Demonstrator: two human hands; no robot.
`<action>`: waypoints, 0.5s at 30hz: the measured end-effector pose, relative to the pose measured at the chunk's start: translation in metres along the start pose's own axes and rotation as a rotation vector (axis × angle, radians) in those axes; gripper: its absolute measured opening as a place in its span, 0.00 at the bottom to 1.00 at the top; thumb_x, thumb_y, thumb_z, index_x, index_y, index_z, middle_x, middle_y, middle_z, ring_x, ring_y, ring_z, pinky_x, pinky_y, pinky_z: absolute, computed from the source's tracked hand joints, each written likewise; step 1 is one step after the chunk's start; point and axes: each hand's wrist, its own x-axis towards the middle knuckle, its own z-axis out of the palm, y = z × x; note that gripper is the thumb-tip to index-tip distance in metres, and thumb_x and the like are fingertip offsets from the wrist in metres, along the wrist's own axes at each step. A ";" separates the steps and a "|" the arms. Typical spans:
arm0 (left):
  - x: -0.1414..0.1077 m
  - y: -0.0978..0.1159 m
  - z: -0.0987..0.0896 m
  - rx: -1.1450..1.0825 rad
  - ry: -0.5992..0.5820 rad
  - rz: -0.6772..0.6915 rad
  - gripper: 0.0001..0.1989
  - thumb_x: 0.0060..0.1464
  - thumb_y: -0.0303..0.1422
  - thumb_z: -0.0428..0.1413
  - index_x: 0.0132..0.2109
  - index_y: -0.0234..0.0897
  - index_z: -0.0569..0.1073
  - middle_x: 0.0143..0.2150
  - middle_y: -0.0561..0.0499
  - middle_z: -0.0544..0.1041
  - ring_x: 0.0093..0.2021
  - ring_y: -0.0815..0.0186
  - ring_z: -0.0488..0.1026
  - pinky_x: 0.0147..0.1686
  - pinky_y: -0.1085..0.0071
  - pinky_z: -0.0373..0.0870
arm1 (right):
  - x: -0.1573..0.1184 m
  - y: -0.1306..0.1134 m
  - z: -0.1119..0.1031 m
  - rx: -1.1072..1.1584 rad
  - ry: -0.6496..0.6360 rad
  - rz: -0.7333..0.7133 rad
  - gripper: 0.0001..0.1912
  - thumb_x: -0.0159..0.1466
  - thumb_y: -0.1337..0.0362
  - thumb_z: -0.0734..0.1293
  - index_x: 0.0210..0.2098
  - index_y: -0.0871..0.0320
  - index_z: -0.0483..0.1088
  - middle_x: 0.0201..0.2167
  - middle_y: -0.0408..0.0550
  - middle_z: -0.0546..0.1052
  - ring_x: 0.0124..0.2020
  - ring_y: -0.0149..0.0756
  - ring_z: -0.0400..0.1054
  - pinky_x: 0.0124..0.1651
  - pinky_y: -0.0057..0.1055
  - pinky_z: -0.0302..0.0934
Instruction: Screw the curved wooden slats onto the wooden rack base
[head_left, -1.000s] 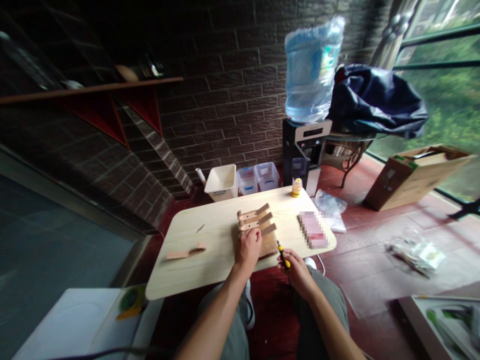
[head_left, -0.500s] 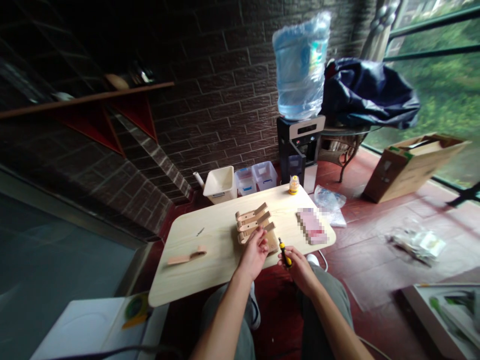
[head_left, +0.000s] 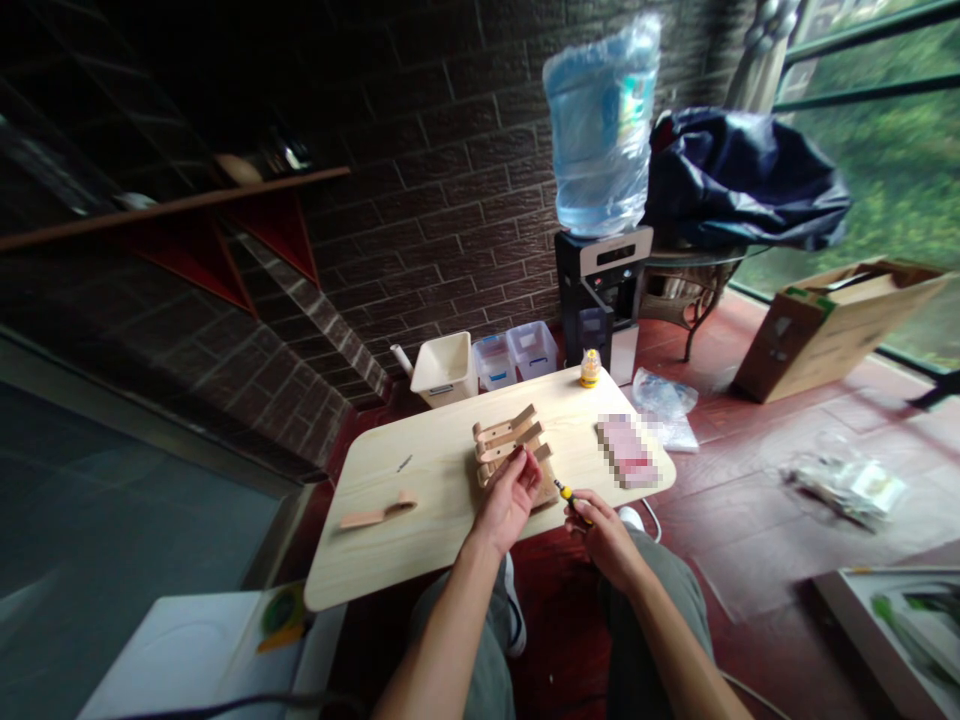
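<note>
The left hand (head_left: 508, 503) lies palm-up and half open, its loosely curled fingers (head_left: 526, 464) reaching over the near end of a light-brown wooden assembly of parallel slatted arms (head_left: 504, 430); the fingertips overlap the wood, but I cannot tell whether they grip it. That assembly rests near the middle of a pale wooden table with rounded corners (head_left: 435, 500), towards its near edge; the right hand (head_left: 604, 530) is just beside it, its fingers (head_left: 592, 510) curled shut around the handle of a small yellow-and-black screwdriver (head_left: 570, 497), whose thin shaft slants up and left towards the left hand without clearly touching it. Further left on the table lies a flat, light-brown wooden strip with a raised end (head_left: 377, 514); above it is a small slim metal piece (head_left: 405, 463), too small to identify. To the right of the hands lies a flat pink rectangular object (head_left: 627, 450), too pixelated to tell what it is; a small yellow bottle (head_left: 590, 369) stands at the far edge. Beyond the table, on the red tiled floor (head_left: 720, 540), are a white plastic tub (head_left: 442, 368), two clear lidded storage boxes (head_left: 514, 350), a black water dispenser (head_left: 600, 300) topped by a plastic-wrapped blue water jug (head_left: 600, 130), and an open cardboard box (head_left: 825, 335).
</note>
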 end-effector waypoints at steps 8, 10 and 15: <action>0.001 0.001 0.001 0.134 -0.037 0.080 0.09 0.66 0.29 0.69 0.52 0.38 0.84 0.43 0.49 0.87 0.45 0.68 0.87 0.58 0.66 0.84 | 0.000 -0.003 -0.005 0.011 0.006 0.004 0.21 0.76 0.53 0.73 0.62 0.57 0.75 0.59 0.53 0.80 0.53 0.44 0.79 0.55 0.47 0.79; 0.001 -0.002 -0.001 0.196 -0.039 0.116 0.11 0.62 0.33 0.73 0.49 0.38 0.83 0.47 0.47 0.88 0.49 0.64 0.87 0.59 0.63 0.83 | 0.000 -0.004 -0.006 0.012 0.007 0.001 0.21 0.76 0.53 0.73 0.62 0.57 0.75 0.60 0.53 0.80 0.54 0.44 0.79 0.55 0.47 0.79; 0.001 -0.013 -0.006 0.384 -0.032 0.201 0.19 0.51 0.38 0.79 0.44 0.34 0.84 0.49 0.41 0.89 0.52 0.57 0.87 0.53 0.65 0.82 | -0.001 -0.004 -0.006 0.018 0.003 -0.014 0.21 0.76 0.53 0.73 0.62 0.57 0.75 0.60 0.53 0.80 0.54 0.44 0.79 0.55 0.47 0.79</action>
